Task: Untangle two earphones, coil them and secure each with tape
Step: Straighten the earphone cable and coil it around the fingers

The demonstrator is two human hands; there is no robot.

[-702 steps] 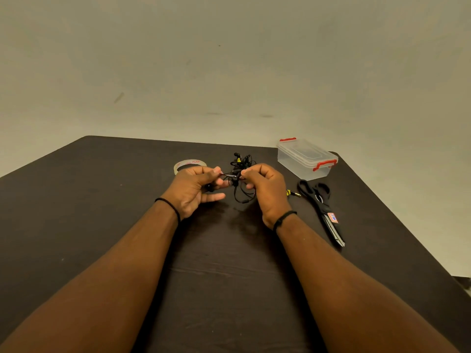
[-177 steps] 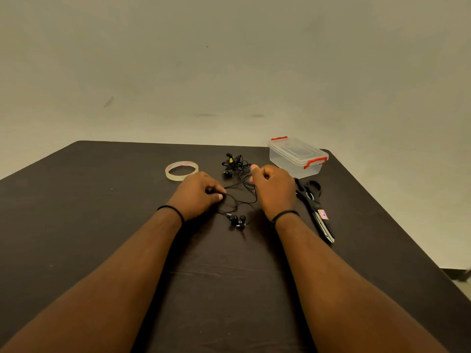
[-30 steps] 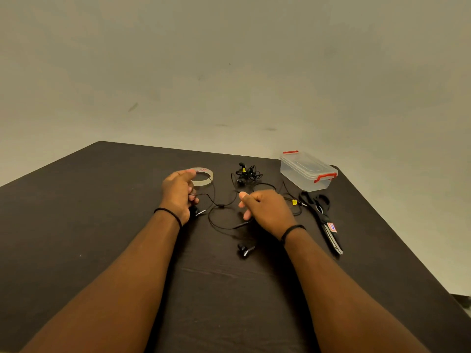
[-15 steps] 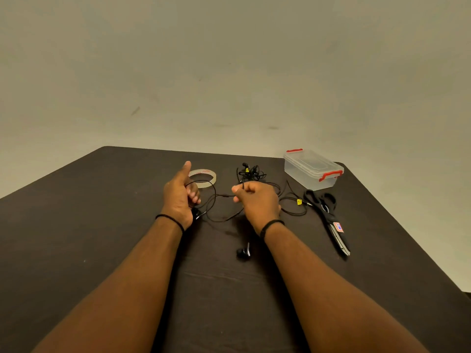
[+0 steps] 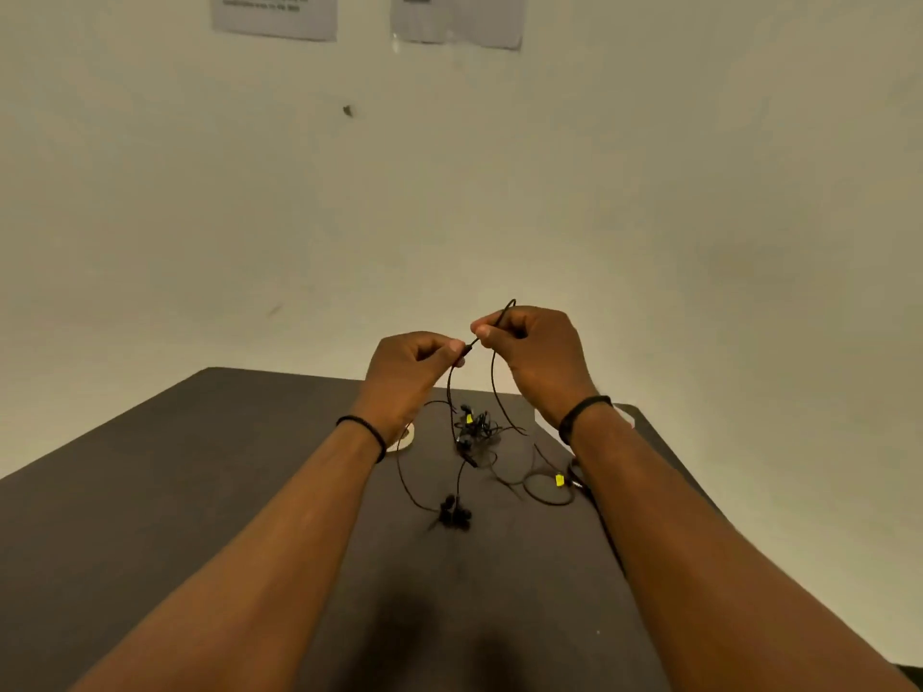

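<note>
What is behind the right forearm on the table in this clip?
Only a pale sliver with a red edge peeks out beyond the right wrist; it cannot be identified. A looped black cable with a yellow tag runs under the forearm. Everything else there is covered.

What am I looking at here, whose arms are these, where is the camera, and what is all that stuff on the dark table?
There is no machine: these are a person's two bare arms, filmed by a camera worn on their head that looks forward and down. The left hand and right hand are raised above the dark table, each pinching a thin black earphone cable that hangs down in loops. On the table beneath lie a pair of black earbuds, a small tangled bundle of a second earphone and a cable loop with a yellow tag. A roll of tape peeks out behind the left wrist. Paper sheets hang on the wall.
</note>
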